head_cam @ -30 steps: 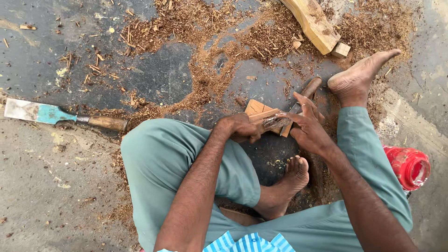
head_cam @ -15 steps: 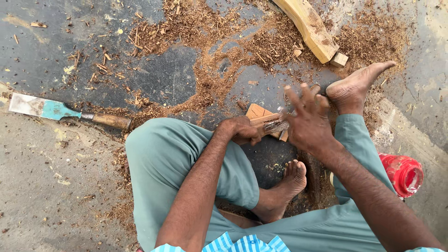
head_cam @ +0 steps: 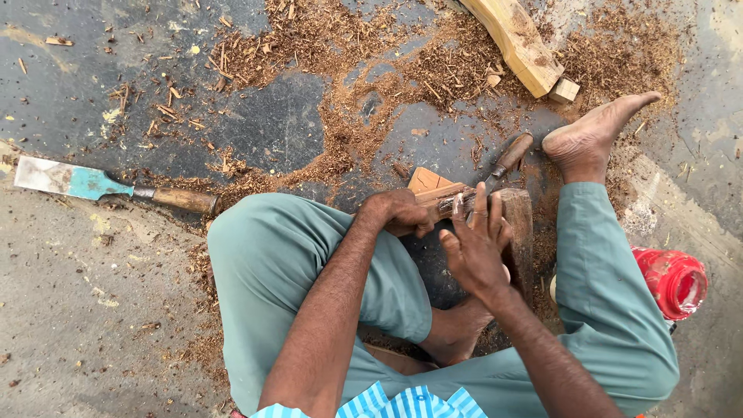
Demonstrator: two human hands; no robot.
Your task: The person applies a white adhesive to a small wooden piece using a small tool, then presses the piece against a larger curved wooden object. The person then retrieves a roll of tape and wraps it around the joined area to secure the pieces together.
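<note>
Seated on the floor, the left hand grips a small wood piece, fingers curled tight, steadying it; the right hand rests open-fingered on a wooden block.

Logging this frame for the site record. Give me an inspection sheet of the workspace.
Surface: dark floor, strewn with wood shavings.
Job's things: small wood piece gripped by the left hand; right hand over it, fingers spread; wooden block beneath.
Clutter: wide chisel lying far left; second wooden-handled tool beside the right foot; pale timber length with a small offcut at its end.
Grippers: bare hands, no gloves.
Cables: nothing seen.
Surroundings: red container by the right knee.
</note>
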